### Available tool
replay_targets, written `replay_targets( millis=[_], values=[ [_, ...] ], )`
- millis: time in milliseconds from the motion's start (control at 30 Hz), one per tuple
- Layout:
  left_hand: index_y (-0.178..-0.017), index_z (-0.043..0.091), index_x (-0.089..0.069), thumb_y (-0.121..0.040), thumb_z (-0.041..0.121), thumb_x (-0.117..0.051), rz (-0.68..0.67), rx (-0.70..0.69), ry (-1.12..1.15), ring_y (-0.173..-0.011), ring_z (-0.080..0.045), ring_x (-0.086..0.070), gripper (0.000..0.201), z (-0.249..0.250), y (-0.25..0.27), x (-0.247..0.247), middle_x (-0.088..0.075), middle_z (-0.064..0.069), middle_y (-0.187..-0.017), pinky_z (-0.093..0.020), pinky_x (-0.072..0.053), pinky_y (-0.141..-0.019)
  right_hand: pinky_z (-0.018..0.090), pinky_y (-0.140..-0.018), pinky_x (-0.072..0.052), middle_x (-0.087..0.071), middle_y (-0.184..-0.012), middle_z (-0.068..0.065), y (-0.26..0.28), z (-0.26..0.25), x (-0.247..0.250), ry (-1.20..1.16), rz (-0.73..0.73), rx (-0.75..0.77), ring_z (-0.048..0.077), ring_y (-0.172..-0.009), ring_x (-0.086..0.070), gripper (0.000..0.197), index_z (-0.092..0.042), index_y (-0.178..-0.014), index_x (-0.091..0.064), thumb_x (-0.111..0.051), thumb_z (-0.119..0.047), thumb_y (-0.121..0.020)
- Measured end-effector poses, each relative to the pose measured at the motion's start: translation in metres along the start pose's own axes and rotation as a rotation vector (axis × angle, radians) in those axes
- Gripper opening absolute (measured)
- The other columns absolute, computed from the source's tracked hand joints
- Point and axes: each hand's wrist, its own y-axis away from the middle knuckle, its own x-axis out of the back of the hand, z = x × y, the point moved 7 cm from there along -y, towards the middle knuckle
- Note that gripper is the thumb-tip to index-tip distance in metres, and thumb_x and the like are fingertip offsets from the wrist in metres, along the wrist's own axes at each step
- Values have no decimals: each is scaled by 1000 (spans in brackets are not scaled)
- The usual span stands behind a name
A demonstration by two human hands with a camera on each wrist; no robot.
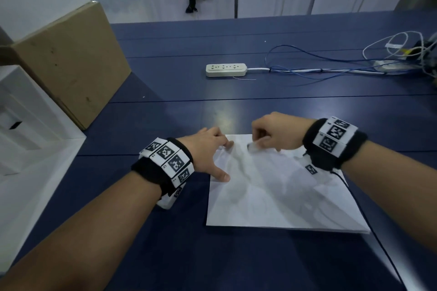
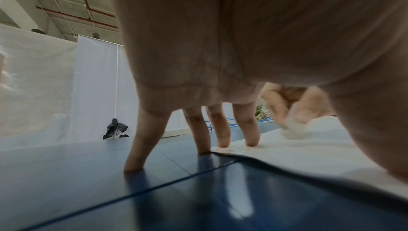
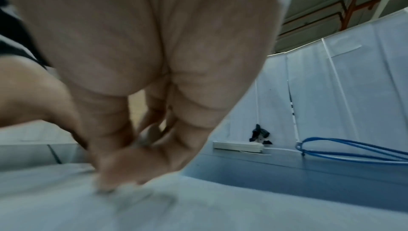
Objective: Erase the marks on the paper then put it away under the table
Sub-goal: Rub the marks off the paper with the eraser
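A white sheet of paper [image 1: 279, 196] lies flat on the dark blue table [image 1: 165, 255] in front of me, with faint grey smudges on it. My left hand [image 1: 214, 153] presses the sheet's far left corner with spread, straight fingers [image 2: 250, 130]; the thumb rests on the left edge. My right hand [image 1: 272, 134] is curled and pinches a small whitish eraser [image 1: 251, 147] against the paper near its far edge. The eraser [image 2: 293, 130] is blurred in the left wrist view. In the right wrist view the right hand [image 3: 137, 156] touches the paper [image 3: 198, 208] beside faint grey marks.
A cardboard box [image 1: 71, 66] and a white box [image 1: 28, 125] stand at the left. A beige power strip [image 1: 225, 69] lies at the table's middle, with blue and white cables [image 1: 307, 71] trailing right. A thin black cable [image 1: 369, 220] runs from my right wrist over the paper's right edge.
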Motion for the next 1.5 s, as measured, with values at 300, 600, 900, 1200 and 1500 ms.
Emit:
replay_targets(
  millis=[300, 600, 900, 1200, 1500],
  values=[
    [-146, 30, -37, -66, 68, -74, 0, 6, -13, -124, -15, -33, 96, -1, 0, 0, -33, 10, -133, -45, -45, -100, 27, -57, -51, -68, -79, -6, 7, -27, -24, -43, -136, 126, 8, -52, -61, 16, -20, -86, -64, -70, -34, -90],
    [-145, 29, -38, -67, 66, -75, 13, 1, -14, -123, -15, -35, 94, 1, 1, 1, -34, 9, -132, -43, -44, -100, 28, -60, -54, -70, -81, -4, 7, -29, -28, -77, -195, 119, 9, -52, -63, 5, -19, -91, -68, -70, -23, -89],
    [-147, 28, -35, -68, 66, -75, 1, -5, -13, -125, -15, -34, 96, 1, 1, 1, -33, 9, -135, -40, -42, -102, 30, -64, -54, -64, -70, -9, -5, -2, 4, -40, 60, 13, 17, -63, -66, 21, -22, -79, -63, -72, -39, -87],
    [-148, 29, -34, -69, 65, -75, 16, -23, 6, -122, -12, -33, 96, 1, -1, 1, -33, 11, -132, -29, -37, -92, 24, -60, -49, -66, -79, -8, 9, 12, 8, 17, 83, -58, 13, -67, -63, 28, -23, -83, -62, -70, -49, -86],
    [-148, 29, -34, -68, 65, -76, -3, -3, 13, -127, -14, -32, 97, 1, 0, 0, -33, 10, -135, -38, -40, -104, 26, -58, -47, -66, -78, -8, 24, 4, -7, -15, -39, -9, 6, -58, -59, 22, -24, -85, -63, -70, -43, -88]
  ],
)
